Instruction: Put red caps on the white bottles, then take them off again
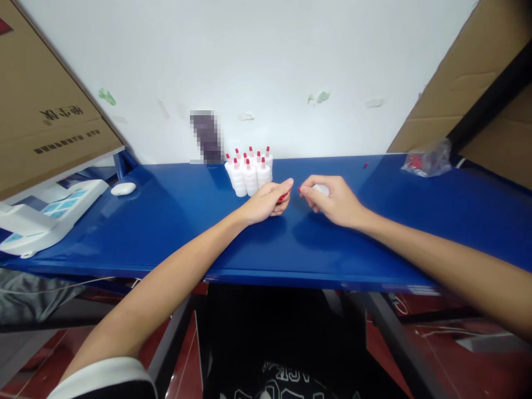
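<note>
My left hand [268,200] is closed around small red caps [283,197], which show between the thumb and the curled fingers. To its right, my right hand [332,199] grips a white bottle [321,190], mostly hidden by the fingers. A small red cap [299,190] shows at the right fingertips; whether it sits on the bottle cannot be made out. The hands face each other, a small gap apart, just above the blue table [178,221]. Behind my left hand, a tight group of several white squeeze bottles [249,178] stands upright with red tip caps.
One loose red cap [366,164] lies near the wall, and a clear plastic bag [430,159] with red pieces lies at the back right. A white scale-like device [68,208] and a white mouse [123,189] are on the left. Cardboard [54,111] stands behind them.
</note>
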Demonstrator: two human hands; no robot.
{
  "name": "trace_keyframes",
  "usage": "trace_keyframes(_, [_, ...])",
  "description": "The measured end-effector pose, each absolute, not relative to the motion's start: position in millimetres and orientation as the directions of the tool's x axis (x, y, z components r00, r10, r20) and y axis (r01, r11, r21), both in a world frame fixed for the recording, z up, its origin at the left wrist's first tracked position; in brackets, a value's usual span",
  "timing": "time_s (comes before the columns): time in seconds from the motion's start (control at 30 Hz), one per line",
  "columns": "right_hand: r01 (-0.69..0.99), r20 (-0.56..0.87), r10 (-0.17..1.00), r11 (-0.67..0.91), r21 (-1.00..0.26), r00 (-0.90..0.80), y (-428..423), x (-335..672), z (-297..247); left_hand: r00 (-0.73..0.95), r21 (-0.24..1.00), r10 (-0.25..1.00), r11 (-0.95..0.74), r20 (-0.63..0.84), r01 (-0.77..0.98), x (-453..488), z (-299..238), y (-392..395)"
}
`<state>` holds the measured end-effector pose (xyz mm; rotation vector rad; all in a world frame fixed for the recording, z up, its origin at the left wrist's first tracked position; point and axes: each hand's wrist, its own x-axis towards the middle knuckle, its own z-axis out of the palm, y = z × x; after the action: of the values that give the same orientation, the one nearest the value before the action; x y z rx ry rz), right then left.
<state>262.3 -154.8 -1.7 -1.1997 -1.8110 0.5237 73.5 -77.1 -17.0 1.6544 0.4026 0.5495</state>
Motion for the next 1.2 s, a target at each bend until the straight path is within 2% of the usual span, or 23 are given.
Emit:
trace_keyframes(0.07, [0.473, 0.415, 0.9, 0.426, -0.771, -0.133, -155, 259, -3, 0.846, 0.987, 0.517, -0.151, 0.132, -0.062, 74, -15, -79])
trace_keyframes(0.17, [0.467, 0.435, 0.889, 0.448, -0.762, -0.142, -156, 256, -3, 0.867, 0.989, 0.485, -0.138, 0.114, -0.053, 75, -13, -82])
trace_keyframes(0.37, [0.539, 0.536, 0.811, 0.567, -0.623, -0.235, -158, 256, -5, 0.9, 0.999, 0.433, -0.036, 0.044, -0.032, 72, -12, -84])
trace_keyframes(0.53, [0.582, 0.56, 0.768, 0.62, -0.526, -0.312, -158, 259, -8, 0.92, 1.0, 0.391, -0.016, 0.006, 0.001, 70, -15, -81])
trace_keyframes(1.07, [0.623, 0.559, 0.726, 0.663, -0.414, -0.401, -159, 266, -5, 0.931, 0.994, 0.366, -0.106, 0.012, 0.029, 69, -16, -78])
trace_keyframes(1.13, [0.624, 0.543, 0.743, 0.648, -0.437, -0.392, -159, 265, -5, 0.922, 0.989, 0.385, -0.145, 0.034, 0.025, 70, -18, -77])
trace_keyframes(1.2, [0.64, 0.513, 0.778, 0.608, -0.469, -0.363, -157, 265, -5, 0.883, 0.964, 0.455, -0.266, 0.117, 0.01, 71, -19, -77])
